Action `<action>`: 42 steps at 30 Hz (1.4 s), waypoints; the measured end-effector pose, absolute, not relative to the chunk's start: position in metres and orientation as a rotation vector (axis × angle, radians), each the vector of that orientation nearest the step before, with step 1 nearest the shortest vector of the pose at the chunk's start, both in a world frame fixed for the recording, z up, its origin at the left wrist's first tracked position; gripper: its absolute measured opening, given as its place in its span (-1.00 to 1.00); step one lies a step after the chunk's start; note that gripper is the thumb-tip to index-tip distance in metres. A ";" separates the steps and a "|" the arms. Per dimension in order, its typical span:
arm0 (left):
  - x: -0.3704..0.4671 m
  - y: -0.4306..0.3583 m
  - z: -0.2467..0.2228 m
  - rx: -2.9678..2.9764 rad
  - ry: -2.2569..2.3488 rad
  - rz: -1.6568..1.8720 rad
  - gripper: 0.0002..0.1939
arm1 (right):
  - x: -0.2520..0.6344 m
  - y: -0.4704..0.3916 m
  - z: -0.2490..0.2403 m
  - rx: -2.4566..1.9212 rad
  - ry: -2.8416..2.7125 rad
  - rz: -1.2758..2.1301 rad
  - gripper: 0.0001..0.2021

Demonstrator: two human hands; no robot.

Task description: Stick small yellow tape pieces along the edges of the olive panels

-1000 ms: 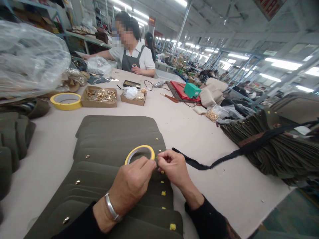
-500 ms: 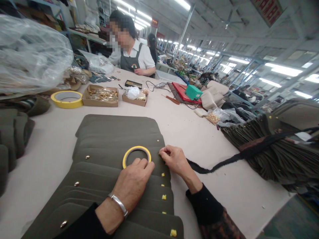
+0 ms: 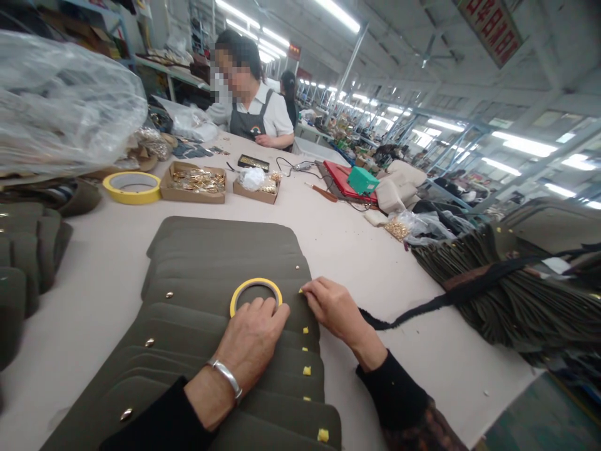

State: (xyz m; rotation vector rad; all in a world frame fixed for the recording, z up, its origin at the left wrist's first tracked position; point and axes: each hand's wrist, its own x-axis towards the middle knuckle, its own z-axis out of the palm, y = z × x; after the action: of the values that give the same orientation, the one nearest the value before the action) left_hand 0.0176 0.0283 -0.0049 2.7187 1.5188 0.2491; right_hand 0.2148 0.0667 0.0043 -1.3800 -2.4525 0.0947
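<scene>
Overlapping dark green fabric pieces (image 3: 225, 247) lie fanned out on the table, with metal studs (image 3: 149, 342) near their left side and small yellow tape bits (image 3: 307, 371) along the right edge. My left hand (image 3: 256, 335), a silver bracelet at its wrist, is closed on the near rim of a yellow tape roll (image 3: 256, 283) resting over the pieces. At the right edge of the stack, my right hand (image 3: 335, 307) pinches a small yellow tape bit (image 3: 301, 290) between thumb and finger.
Behind the stack are a large tape roll (image 3: 132, 188) and boxes of metal parts (image 3: 193, 183). More fabric pieces (image 3: 488, 294) with a black strap (image 3: 422, 308) lie right, others (image 3: 35, 250) left. A person (image 3: 256, 113) sits across the table, beyond a red case (image 3: 340, 178).
The view has shifted slightly. My right hand's fingers have moved a little on the fabric edge, and the yellow bit at their tips shows more clearly. My left hand stays at the roll.
</scene>
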 end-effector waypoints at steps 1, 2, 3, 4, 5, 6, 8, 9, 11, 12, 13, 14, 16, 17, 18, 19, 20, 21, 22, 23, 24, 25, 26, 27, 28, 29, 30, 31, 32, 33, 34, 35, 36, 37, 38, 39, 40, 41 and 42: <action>0.018 0.028 -0.005 2.723 1.523 0.243 -0.78 | 0.213 0.067 0.004 -1.386 -2.538 0.064 -0.81; 0.018 0.029 -0.006 2.723 1.525 0.241 -0.78 | 0.210 0.069 0.005 -1.415 -2.601 0.044 -0.81; 0.018 0.029 -0.007 2.722 1.523 0.245 -0.79 | 0.206 0.071 0.005 -1.466 -2.637 0.037 -0.80; 0.018 0.029 -0.008 2.719 1.517 0.259 -0.80 | 0.202 0.074 0.005 -1.538 -2.643 0.043 -0.80; 0.017 0.030 -0.008 2.715 1.510 0.281 -0.80 | 0.198 0.077 0.005 -1.626 -2.628 0.061 -0.80; 0.017 0.030 -0.008 2.708 1.498 0.312 -0.81 | 0.194 0.081 0.005 -1.715 -2.601 0.084 -0.80; 0.015 0.032 -0.008 2.687 1.470 0.395 -0.81 | 0.187 0.088 0.007 -1.849 -2.549 0.117 -0.80; 0.014 0.033 -0.008 2.675 1.454 0.446 -0.79 | 0.185 0.090 0.009 -1.889 -2.529 0.123 -0.79; 0.010 0.035 -0.006 2.659 1.424 0.570 -0.77 | 0.183 0.092 0.014 -1.914 -2.493 0.144 -0.79; 0.008 0.036 -0.006 2.656 1.411 0.637 -0.76 | 0.183 0.090 0.017 -1.900 -2.483 0.177 -0.80; 0.006 0.037 -0.006 2.656 1.404 0.697 -0.75 | 0.184 0.087 0.021 -1.877 -2.480 0.234 -0.81; 0.005 0.037 -0.007 2.660 1.400 0.742 -0.75 | 0.186 0.082 0.024 -1.843 -2.487 0.312 -0.81; 0.002 0.038 -0.009 2.662 1.394 0.790 -0.75 | 0.192 0.069 0.029 -1.755 -2.515 0.481 -0.80; 0.001 0.039 -0.011 2.654 1.386 0.805 -0.75 | 0.195 0.063 0.030 -1.716 -2.513 0.546 -0.79; 0.001 0.039 -0.012 2.639 1.369 0.833 -0.76 | 0.198 0.056 0.031 -1.686 -2.478 0.583 -0.78; 0.001 0.039 -0.013 2.619 1.342 0.879 -0.77 | 0.201 0.050 0.031 -1.661 -2.402 0.597 -0.79; 0.001 0.040 -0.014 2.599 1.303 0.944 -0.78 | 0.202 0.045 0.030 -1.629 -2.296 0.607 -0.80; 0.001 0.040 -0.014 2.581 1.262 1.020 -0.78 | 0.203 0.041 0.028 -1.585 -2.174 0.621 -0.82; 0.001 0.040 -0.014 2.570 1.220 1.088 -0.77 | 0.203 0.038 0.026 -1.525 -2.062 0.639 -0.83; 0.001 0.040 -0.014 2.569 1.182 1.138 -0.75 | 0.201 0.036 0.025 -1.450 -1.982 0.654 -0.82; 0.001 0.040 -0.013 2.574 1.156 1.168 -0.72 | 0.199 0.034 0.023 -1.365 -1.945 0.661 -0.82; 0.002 0.040 -0.012 2.584 1.144 1.178 -0.67 | 0.196 0.033 0.022 -1.280 -1.947 0.652 -0.82; 0.002 0.039 -0.012 2.592 1.144 1.179 -0.63 | 0.193 0.032 0.020 -1.202 -1.972 0.623 -0.82; 0.003 0.038 -0.012 2.593 1.156 1.172 -0.60 | 0.191 0.032 0.019 -1.138 -2.004 0.579 -0.82; 0.003 0.037 -0.012 2.590 1.172 1.164 -0.58 | 0.189 0.031 0.019 -1.091 -2.034 0.534 -0.83; 0.004 0.036 -0.012 2.582 1.190 1.161 -0.58 | 0.187 0.032 0.018 -1.059 -2.058 0.492 -0.83; 0.004 0.036 -0.013 2.578 1.203 1.153 -0.59 | 0.186 0.032 0.017 -1.038 -2.078 0.452 -0.85; 0.004 0.035 -0.013 2.578 1.211 1.145 -0.60 | 0.186 0.032 0.016 -1.023 -2.096 0.412 -0.86; 0.005 0.034 -0.013 2.580 1.211 1.136 -0.62 | 0.186 0.033 0.015 -1.012 -2.109 0.369 -0.87; 0.005 0.034 -0.013 2.583 1.204 1.132 -0.64 | 0.186 0.033 0.013 -1.002 -2.120 0.322 -0.87; 0.005 0.034 -0.013 2.582 1.190 1.125 -0.66 | 0.186 0.033 0.012 -0.990 -2.129 0.271 -0.88; 0.005 0.034 -0.013 2.577 1.168 1.110 -0.70 | 0.185 0.033 0.010 -0.977 -2.135 0.219 -0.88; 0.004 0.034 -0.012 2.572 1.143 1.086 -0.73 | 0.185 0.033 0.009 -0.967 -2.136 0.168 -0.88; 0.004 0.035 -0.012 2.568 1.121 1.060 -0.77 | 0.185 0.032 0.008 -0.961 -2.134 0.118 -0.87; 0.003 0.035 -0.011 2.568 1.107 1.034 -0.79 | 0.184 0.032 0.007 -0.958 -2.127 0.073 -0.86; 0.003 0.035 -0.010 2.568 1.110 1.015 -0.81 | 0.183 0.031 0.006 -0.959 -2.120 0.037 -0.86; 0.002 0.035 -0.009 2.567 1.126 1.001 -0.81 | 0.182 0.031 0.006 -0.964 -2.113 0.011 -0.85; 0.002 0.035 -0.008 2.564 1.151 0.995 -0.81 | 0.180 0.030 0.006 -0.972 -2.105 -0.002 -0.84; 0.002 0.035 -0.007 2.560 1.178 0.990 -0.80 | 0.179 0.029 0.007 -0.991 -2.092 0.005 -0.84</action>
State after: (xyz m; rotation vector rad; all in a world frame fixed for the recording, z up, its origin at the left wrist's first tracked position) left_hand 0.0023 0.0352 -0.0071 2.5602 1.1782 0.9896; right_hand 0.1791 0.0294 0.0067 -0.9907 -2.0916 0.0046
